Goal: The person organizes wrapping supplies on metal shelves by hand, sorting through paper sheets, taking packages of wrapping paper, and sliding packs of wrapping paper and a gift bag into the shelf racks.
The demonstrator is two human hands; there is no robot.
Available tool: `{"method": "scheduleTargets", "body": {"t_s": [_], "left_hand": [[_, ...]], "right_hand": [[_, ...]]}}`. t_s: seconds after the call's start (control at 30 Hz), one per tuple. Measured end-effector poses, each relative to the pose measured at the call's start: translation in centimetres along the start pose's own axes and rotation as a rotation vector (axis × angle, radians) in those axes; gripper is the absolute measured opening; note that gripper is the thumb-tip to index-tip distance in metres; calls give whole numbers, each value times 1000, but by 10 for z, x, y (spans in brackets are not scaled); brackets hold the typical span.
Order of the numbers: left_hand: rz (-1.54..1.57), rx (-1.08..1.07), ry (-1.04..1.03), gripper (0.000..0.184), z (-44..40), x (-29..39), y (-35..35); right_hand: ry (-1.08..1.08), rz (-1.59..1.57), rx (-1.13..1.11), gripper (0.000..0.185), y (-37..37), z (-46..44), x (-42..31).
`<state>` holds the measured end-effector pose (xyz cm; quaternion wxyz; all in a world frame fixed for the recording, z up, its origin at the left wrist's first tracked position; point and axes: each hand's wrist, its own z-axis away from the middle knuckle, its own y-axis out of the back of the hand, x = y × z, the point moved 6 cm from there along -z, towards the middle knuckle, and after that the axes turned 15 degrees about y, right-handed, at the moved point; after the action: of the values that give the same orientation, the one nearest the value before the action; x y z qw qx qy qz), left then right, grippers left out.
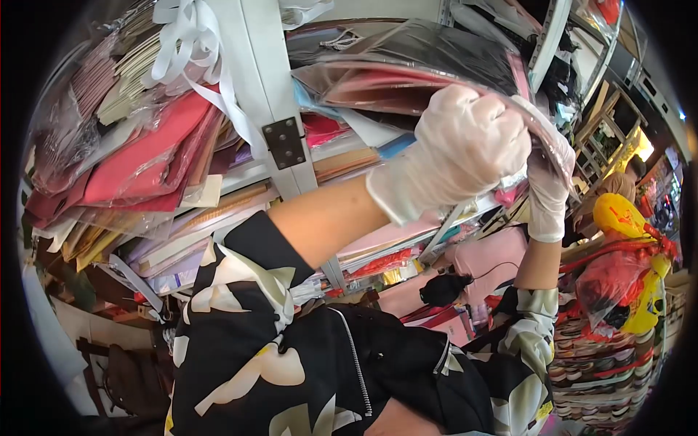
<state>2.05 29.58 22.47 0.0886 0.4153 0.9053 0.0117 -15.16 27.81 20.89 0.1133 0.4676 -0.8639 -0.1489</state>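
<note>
A clear plastic bag (pixel 429 54) with flat black and pink sheets in it lies on an upper shelf, its near edge toward me. My left hand (pixel 476 142), in a white glove, is closed in a fist on this edge. Beside it, my right hand (pixel 549 182), gloved the same way, has its fingers wrapped round the bag's right end. The fingertips of both hands are partly hidden by the plastic and the gloves. Below the bag, pink, white and blue sheets (pixel 371 131) are stacked on the shelf.
A white post (pixel 251 73) with a dark hinge stands left of the bag. Plastic-wrapped red packs (pixel 153 145) and white ribbon (pixel 196 43) hang over the left shelves. Red and yellow bags (pixel 618 269) sit at right, near another person (pixel 618 182). A pink case (pixel 491 261) is below.
</note>
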Motion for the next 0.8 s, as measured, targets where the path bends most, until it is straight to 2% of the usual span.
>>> {"method": "scheduleTargets", "body": {"t_s": [0.07, 0.17, 0.23, 0.3, 0.37, 0.4, 0.43, 0.53, 0.57, 0.63, 0.67, 0.73, 0.77, 0.8], "left_hand": [[115, 13, 65, 10, 11, 1, 12], [232, -101, 88, 29, 29, -4, 42], [263, -257, 162, 35, 52, -9, 61], [528, -526, 645, 39, 75, -25, 62], [731, -633, 921, 46, 96, -34, 48], [805, -614, 958, 52, 106, -33, 35], [929, -609, 1040, 56, 111, -33, 32], [1403, -593, 1370, 66, 122, -38, 40], [1401, -611, 1381, 65, 131, -37, 47], [1395, -647, 1402, 61, 150, -36, 61], [1293, -677, 1349, 51, 160, -33, 71], [1093, -729, 1239, 31, 173, -28, 87], [1152, -713, 1271, 29, 172, -27, 90], [1212, -696, 1303, 26, 168, -26, 92]], "right_hand": [[-12, -35, 3, 41, -2, -2, -3], [-73, -51, 12, 39, 3, -5, 0], [-140, 32, 14, 37, 10, -7, -7], [-204, -54, 166, 35, 19, 13, 3], [-121, -93, 133, 36, 25, 18, -10], [-107, -140, 148, 38, 25, 23, -18], [-130, -353, 216, 38, 14, 12, -47], [-161, 72, 66, 36, 4, 12, -98], [47, 309, -14, 31, -4, 19, -108], [34, 292, -74, 29, -4, 35, -109], [31, 312, -117, 28, -3, 41, -113], [23, 272, 17, 29, -7, 47, -120], [27, 283, 58, 29, -10, 48, -122], [63, 99, -21, 29, -12, 42, -119]]}}
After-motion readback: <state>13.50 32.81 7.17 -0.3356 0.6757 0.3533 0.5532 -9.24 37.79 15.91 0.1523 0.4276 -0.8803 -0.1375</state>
